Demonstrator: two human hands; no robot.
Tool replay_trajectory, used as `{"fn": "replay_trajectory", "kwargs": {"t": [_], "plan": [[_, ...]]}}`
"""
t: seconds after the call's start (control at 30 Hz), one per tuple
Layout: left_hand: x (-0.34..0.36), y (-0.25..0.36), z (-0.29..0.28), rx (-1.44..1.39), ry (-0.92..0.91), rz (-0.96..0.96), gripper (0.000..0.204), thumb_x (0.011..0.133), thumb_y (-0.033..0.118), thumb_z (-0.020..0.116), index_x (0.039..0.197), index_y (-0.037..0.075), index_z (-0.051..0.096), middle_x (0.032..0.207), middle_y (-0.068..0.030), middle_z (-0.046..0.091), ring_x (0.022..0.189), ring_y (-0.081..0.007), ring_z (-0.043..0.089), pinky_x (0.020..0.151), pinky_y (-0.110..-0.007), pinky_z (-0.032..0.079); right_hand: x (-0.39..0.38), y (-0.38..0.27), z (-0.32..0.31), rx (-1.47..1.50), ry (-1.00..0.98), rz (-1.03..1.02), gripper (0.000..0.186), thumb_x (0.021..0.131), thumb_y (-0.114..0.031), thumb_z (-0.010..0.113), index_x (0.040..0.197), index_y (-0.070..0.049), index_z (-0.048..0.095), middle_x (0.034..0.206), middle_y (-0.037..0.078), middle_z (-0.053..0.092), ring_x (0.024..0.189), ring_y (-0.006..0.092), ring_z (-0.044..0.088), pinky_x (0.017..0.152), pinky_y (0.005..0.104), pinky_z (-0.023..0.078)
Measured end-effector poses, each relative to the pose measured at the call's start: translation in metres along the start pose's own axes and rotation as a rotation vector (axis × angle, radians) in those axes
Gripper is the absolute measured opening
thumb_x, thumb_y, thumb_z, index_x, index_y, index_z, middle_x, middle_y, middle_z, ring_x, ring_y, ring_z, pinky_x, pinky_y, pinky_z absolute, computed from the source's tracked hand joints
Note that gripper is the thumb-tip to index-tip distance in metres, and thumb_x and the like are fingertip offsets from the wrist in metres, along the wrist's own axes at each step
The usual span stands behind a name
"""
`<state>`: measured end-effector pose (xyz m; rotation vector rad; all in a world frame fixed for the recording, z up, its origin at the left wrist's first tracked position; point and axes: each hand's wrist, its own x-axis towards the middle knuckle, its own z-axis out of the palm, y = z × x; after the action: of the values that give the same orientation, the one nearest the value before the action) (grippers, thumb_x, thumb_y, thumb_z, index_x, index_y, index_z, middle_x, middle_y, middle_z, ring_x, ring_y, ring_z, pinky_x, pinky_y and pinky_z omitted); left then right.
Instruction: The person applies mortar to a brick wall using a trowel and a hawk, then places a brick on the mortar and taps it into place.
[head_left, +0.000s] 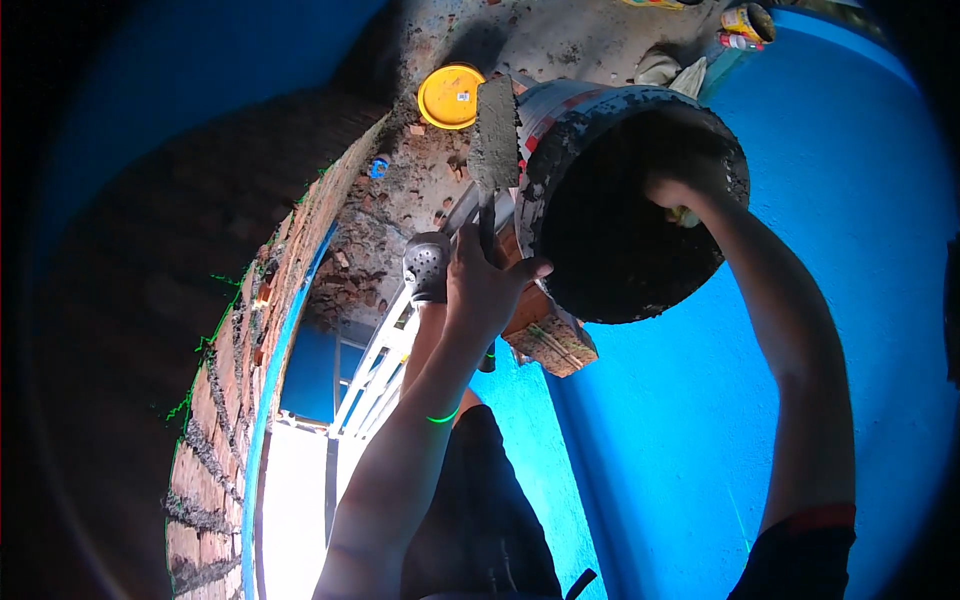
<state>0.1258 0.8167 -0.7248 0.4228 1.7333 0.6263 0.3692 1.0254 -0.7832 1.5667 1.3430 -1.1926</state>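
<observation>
My left hand (482, 290) is closed around the dark handle of a trowel (494, 140). The trowel's flat blade points away from me and is coated in grey mortar. My left thumb lies by the near left rim of a large bucket (545, 160), which is tilted with its mouth toward me and smeared with mortar. My right hand (688, 190) reaches into the bucket's mouth from the right. Its fingers are curled in shadow against a small yellowish thing (684, 216) whose kind I cannot make out. The bucket's inside is mostly too dark to read.
Bricks (555, 345) sit beneath the bucket. A yellow round lid or pail (448, 97) stands beyond the trowel, among rubble. At left runs a rough brick wall (205, 490); at right, a blue wall (850, 200). White metal rails (378, 365) lie below, near my grey clog (427, 262).
</observation>
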Motion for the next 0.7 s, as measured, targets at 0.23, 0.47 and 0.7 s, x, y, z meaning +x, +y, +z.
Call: {"fn": "replay_trajectory", "kwargs": {"t": [0.23,0.47,0.7], "plan": [[0.001,-0.001,0.007,0.008,0.024,0.068,0.051,0.061,0.018,0.084,0.088,0.006,0.042,0.069,0.0011,0.045,0.062,-0.0113,0.044,0.055,-0.029,0.042,-0.052,0.046,0.063,1.38,-0.637,0.614,0.029,0.087,-0.034,0.059,0.088,-0.005,0.057,0.066,0.005,0.055,0.055,0.0125,0.054,0.051,0.0257,0.048],[-0.002,0.007,-0.007,0.038,0.008,-0.074,0.063,0.055,0.031,0.088,0.089,0.003,0.042,0.07,-0.0074,0.05,0.063,-0.0223,0.051,0.062,-0.036,0.045,-0.135,-0.04,-0.023,-0.169,-0.224,0.223,0.03,0.092,-0.035,0.05,0.089,-0.005,0.055,0.063,0.005,0.056,0.043,0.0124,0.046,0.043,0.0262,0.042],[0.001,0.003,0.002,0.05,0.017,0.019,0.061,0.055,0.03,0.087,0.087,0.004,0.042,0.072,-0.0047,0.048,0.062,-0.0179,0.048,0.059,-0.034,0.044,-0.145,0.006,0.059,1.18,-0.741,0.491,0.035,0.09,-0.04,0.054,0.091,-0.005,0.051,0.066,0.002,0.052,0.046,0.0084,0.045,0.041,0.0204,0.039]]}}
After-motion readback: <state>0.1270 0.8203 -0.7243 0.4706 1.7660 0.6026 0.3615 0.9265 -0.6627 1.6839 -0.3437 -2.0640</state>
